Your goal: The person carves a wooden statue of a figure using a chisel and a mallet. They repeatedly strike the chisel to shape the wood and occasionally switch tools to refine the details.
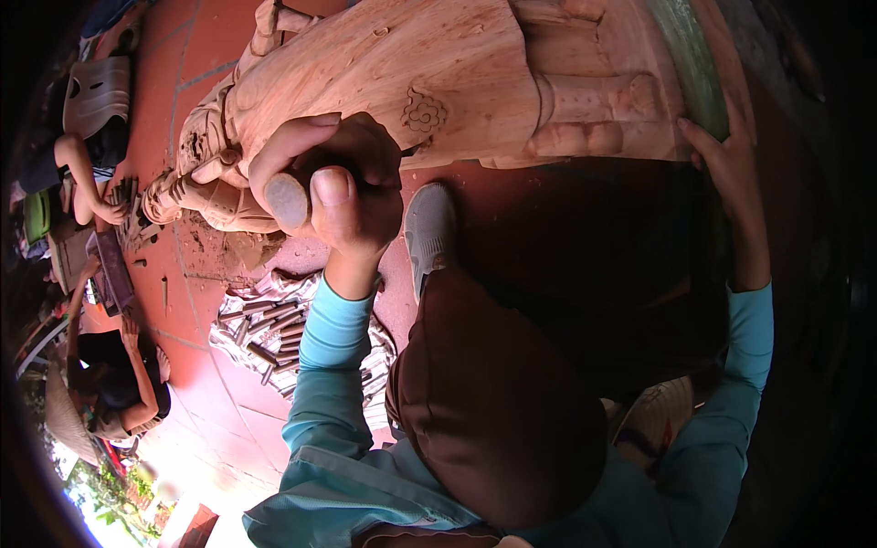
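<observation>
A large wooden carving of a robed figure (pixel 457 64) lies across the upper part of the head view, with a swirl motif cut in its robe. My left hand (pixel 352 196) is closed around a rounded tool handle, above the near edge of the carving. Only the flat grey end of the handle (pixel 287 201) shows; the rest is hidden by my fingers. At the carving's base, my right hand (pixel 726 160) grips the edge beside a translucent green band (pixel 690 64). One digit is stretched along the wood; the others are partly hidden.
Several chisels (pixel 274 329) lie on a striped cloth (pixel 228 342) beside my left arm. My grey shoe (pixel 429 224) stands close to the carving. To the left, other people (pixel 119 384) sit on the red tiled floor (pixel 196 306) near a plastic stool (pixel 98 91). Wood chips lie by the figure's head.
</observation>
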Motion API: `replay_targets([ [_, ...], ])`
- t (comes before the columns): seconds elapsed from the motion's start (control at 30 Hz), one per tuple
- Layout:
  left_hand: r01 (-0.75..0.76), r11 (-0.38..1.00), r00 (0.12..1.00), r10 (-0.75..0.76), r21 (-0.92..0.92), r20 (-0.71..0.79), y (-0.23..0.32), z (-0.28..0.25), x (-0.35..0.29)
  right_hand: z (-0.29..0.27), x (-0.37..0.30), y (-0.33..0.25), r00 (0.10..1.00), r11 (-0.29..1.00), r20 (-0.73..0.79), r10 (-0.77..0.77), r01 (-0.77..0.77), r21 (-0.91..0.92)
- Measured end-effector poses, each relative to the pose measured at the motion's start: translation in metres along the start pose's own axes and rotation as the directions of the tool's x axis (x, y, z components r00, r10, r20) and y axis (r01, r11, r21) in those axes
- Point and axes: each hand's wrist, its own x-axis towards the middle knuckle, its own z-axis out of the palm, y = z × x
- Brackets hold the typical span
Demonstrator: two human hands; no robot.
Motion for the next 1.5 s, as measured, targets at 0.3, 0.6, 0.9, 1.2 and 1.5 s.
replay_targets([
  [0.3,0.053,0.998,0.995,-0.055,-0.031,-0.080,-0.007,-0.005,0.008,0.000,0.003,0.004,0.999,0.998,0.013,-0.039,0.040,-0.054],
  [0.6,0.210,0.976,0.950,-0.217,-0.056,-0.225,-0.013,-0.018,0.017,0.001,0.000,-0.001,0.999,0.994,0.021,-0.040,0.042,-0.097],
  [0.9,0.077,0.986,0.928,-0.125,-0.147,-0.351,-0.015,-0.032,0.004,0.006,-0.005,-0.007,0.999,0.999,-0.027,-0.021,0.020,-0.050],
  [1.2,0.418,0.844,0.849,-0.495,-0.337,-0.186,0.030,-0.028,-0.023,0.004,-0.005,0.002,0.999,0.998,-0.009,-0.050,0.050,-0.047],
  [1.5,-0.253,0.300,0.733,-0.561,0.920,0.385,0.010,-0.030,-0.098,0.005,-0.007,0.000,0.999,0.999,-0.003,-0.042,0.042,-0.029],
])
